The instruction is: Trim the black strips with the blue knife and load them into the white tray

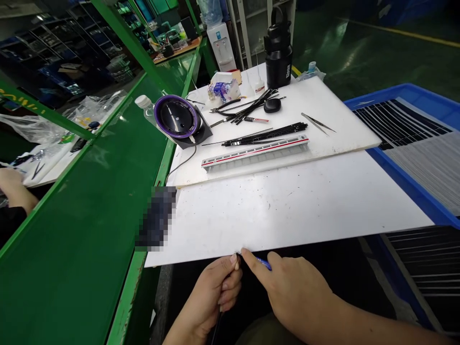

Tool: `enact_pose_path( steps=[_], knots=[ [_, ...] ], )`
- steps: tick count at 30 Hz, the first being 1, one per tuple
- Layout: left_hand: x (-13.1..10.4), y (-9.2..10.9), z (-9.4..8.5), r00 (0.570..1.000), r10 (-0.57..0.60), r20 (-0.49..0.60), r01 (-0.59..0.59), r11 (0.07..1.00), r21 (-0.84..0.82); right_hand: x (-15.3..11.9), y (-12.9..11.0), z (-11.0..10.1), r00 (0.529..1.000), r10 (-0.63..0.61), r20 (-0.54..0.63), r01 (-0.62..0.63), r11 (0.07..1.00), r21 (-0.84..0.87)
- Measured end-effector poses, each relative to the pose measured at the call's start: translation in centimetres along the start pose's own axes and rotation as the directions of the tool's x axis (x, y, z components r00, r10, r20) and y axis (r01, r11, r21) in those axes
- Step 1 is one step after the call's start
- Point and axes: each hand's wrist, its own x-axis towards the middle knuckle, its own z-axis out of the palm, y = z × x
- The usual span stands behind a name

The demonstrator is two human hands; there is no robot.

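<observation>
Just below the table's front edge, my left hand (221,287) is closed, thumb pressed against the curled fingers. A thin black strip (216,328) runs down out of its fist. My right hand (298,285) grips a blue tool (264,263), mostly hidden in the palm, so its kind is unclear. The right index finger stretches out, its tip near the left thumb. Beyond both hands, a silver model train car body (255,152) with a red stripe lies on the white board (334,136). Black printed strips (266,135) rest behind it.
Tweezers (318,123), a black case (272,105), pliers (224,108) and a black bottle (279,57) are on the board. A purple-rimmed fan (177,116) stands at left by a green partition (89,191). A blue crate (406,93) holds strips at right. Another person's arm (16,189) shows far left.
</observation>
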Motion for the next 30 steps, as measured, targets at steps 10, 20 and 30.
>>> enact_pose_path(
  steps=[10, 20, 30],
  knots=[
    [0.05, 0.23, -0.15, 1.0, -0.01, 0.021, 0.011, 1.0, -0.026, -0.25, -0.79, 0.37, 0.999, 0.027, 0.017, -0.026, 0.998, -0.063],
    [0.13, -0.15, -0.17, 0.999, 0.019, 0.05, -0.016, 0.998, -0.065, -0.57, -0.12, -0.02, 0.995, 0.089, 0.033, -0.092, 0.99, 0.106],
    [0.22, -0.28, -0.17, 0.998, 0.033, 0.051, -0.03, 0.999, -0.042, -0.46, -0.34, 0.0, 0.997, 0.07, 0.029, -0.072, 0.997, 0.043]
  ],
)
